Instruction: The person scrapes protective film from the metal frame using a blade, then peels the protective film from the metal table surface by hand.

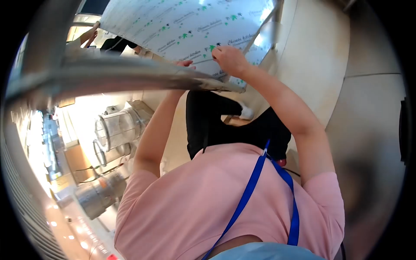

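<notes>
A large flat panel [173, 24], covered in a pale film with green leaf prints and lettering, tilts in front of me. My right hand [232, 60] is at its near right part, fingers curled in a closed pinch against the surface. What lies between those fingertips is too small to make out. By the panel's near edge, my left hand [185, 63] shows only some stretched-out fingers. A blurred metal tube [143, 77] crosses in front and hides the rest of that hand and the wrist.
Another person's hand [90, 35] touches the panel's far left corner. Below left, a clear cylindrical housing [118, 128] and a grey motor-like cylinder [102, 195] stand near bright lights. A pale wall or board [314, 56] rises on the right. A blue lanyard [249, 188] hangs over my pink shirt.
</notes>
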### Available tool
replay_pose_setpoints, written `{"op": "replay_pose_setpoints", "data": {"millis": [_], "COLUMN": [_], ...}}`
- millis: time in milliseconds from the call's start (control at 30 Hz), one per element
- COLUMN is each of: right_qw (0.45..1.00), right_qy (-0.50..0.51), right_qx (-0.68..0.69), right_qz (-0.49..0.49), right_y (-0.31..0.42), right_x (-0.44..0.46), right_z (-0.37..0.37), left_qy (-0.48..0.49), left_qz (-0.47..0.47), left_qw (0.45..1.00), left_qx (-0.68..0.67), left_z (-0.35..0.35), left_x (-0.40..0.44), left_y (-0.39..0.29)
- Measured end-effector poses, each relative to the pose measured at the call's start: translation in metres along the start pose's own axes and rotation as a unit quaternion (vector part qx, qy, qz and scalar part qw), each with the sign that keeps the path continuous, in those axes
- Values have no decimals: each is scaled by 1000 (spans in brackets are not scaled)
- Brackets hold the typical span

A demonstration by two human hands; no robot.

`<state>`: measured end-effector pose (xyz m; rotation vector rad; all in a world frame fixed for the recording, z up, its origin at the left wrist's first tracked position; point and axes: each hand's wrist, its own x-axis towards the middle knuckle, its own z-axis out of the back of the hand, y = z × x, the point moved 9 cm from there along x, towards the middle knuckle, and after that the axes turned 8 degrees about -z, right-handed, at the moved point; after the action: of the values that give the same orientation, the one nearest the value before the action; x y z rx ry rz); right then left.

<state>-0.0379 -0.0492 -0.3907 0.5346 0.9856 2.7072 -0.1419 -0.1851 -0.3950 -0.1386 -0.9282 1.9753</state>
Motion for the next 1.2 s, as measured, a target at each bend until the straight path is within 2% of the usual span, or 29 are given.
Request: {"op": "replay_pose_setpoints", "data": {"millis": [67, 100, 133, 167, 200, 267, 333, 400, 467, 500, 600, 667, 700, 800, 1133, 1200], "right_qw": [999, 999, 997, 993, 994, 989, 976, 971, 984, 980, 964, 943, 941, 907, 886, 887], "right_qy": [13, 20, 32, 53, 26, 85, 106, 179, 156, 163, 173, 179, 183, 239, 244, 249], "right_qx": [-19, -32, -47, -87, -62, -24, -39, -79, -57, -62, -86, -109, -74, -82, -78, -74], "right_qz": [26, 39, 54, 57, 86, 121, 187, 141, 72, 94, 180, 259, 275, 338, 387, 380], "right_y": [13, 18, 20, 20, 30, -7, -13, 23, 41, 52, 61, 68, 73, 65, 63, 65], "right_x": [5, 9, 14, 19, 19, 25, 26, 25, 25, 23, 22, 18, 16, 3, -3, -1], "right_z": [-10, -18, -24, -31, -21, -55, -59, -48, -31, -35, -33, -35, -34, -44, -42, -42], "left_qy": [-67, -40, -47, -73, -98, -132, -171, -209, -199, -191, -193, -207, -216, -178, -182, -161], "left_qz": [-150, -103, 25, 50, 78, 65, 43, 17, -76, -122, -171, -180, -188, -193, -279, -246], "left_qw": [986, 993, 999, 996, 991, 986, 980, 974, 976, 973, 966, 962, 958, 965, 941, 956], "left_qx": [11, 33, -8, -26, -48, -83, -97, -88, -53, -35, -10, -11, -4, 20, 53, 22], "left_z": [10, 16, 21, 23, 25, 22, 19, 25, 24, 24, 25, 19, 18, -2, -11, -9], "left_x": [-17, -16, -22, -30, -35, -47, -52, -57, -54, -54, -61, -71, -74, -80, -84, -82], "left_y": [-10, -11, -9, -1, 12, 20, 19, 8, -4, -9, -18, -20, -20, -20, -30, -20]}}
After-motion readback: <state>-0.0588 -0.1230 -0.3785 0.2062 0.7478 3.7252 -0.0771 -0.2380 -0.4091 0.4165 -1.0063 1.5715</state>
